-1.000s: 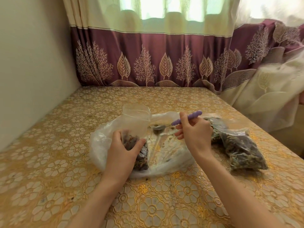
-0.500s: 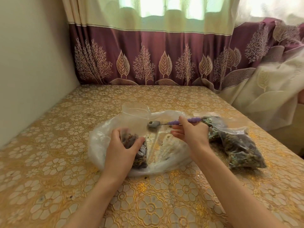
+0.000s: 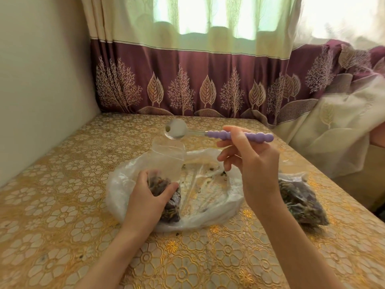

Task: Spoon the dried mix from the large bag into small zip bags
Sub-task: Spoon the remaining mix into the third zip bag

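Head view: large clear plastic bag (image 3: 210, 207) nearly emptied; left hand (image 3: 146, 197) grips part-filled small zip bag (image 3: 168, 184), right hand (image 3: 250, 161) pinches almost bare purple-handled spoon (image 3: 208, 133).

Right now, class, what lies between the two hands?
In the head view, the nearly empty large bag lies between the left hand and right hand.

filled zip bags (image 3: 302, 200) right of large bag (image 3: 210, 197)

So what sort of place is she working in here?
Most likely a room in a home, not a workshop: a table with a gold floral cloth pushed into a corner, a maroon tree-patterned curtain over a window, and a plain wall.
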Motion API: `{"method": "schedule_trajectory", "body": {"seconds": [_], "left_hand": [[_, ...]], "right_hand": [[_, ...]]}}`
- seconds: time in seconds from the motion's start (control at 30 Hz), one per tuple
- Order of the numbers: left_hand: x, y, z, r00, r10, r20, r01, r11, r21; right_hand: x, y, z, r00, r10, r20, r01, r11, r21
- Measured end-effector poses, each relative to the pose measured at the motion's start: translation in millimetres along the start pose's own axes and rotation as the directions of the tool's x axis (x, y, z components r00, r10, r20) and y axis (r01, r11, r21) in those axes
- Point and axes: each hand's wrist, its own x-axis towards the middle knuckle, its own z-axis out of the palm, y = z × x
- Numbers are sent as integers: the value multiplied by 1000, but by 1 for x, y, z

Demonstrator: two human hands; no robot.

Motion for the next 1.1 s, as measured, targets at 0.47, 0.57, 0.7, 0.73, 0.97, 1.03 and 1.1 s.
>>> {"method": "schedule_trajectory", "body": {"seconds": [0.47,0.57,0.7,0.73,0.97,1.03,1.1], "left_hand": [[0,-2,0,1000,-9,14,9,1000,-8],[0,-2,0,1000,-1,24,2,1000,-6],[0,-2,0,999,3,32,-2,1000,-13],[0,-2,0,999,3,33,-3,1000,-14],[-1,-2,0,999,5,37,-4,1000,-10],[-2,-1,0,999,5,39,-5,1000,-10],[-2,0,0,999,10,39,-9,1000,-11]], "right_hand": [[0,18,-25,979,67,-194,-90,989,-115],[-10,29,-37,955,110,-275,-180,953,-245],[-22,31,-48,952,41,-302,-178,880,-440],[-24,31,-49,955,14,-298,-166,856,-490],[-29,33,-43,974,-109,-201,-89,627,-774],[-28,36,-41,974,-116,-196,-82,622,-779],[-27,39,-39,972,-110,-206,-92,630,-771]]}}
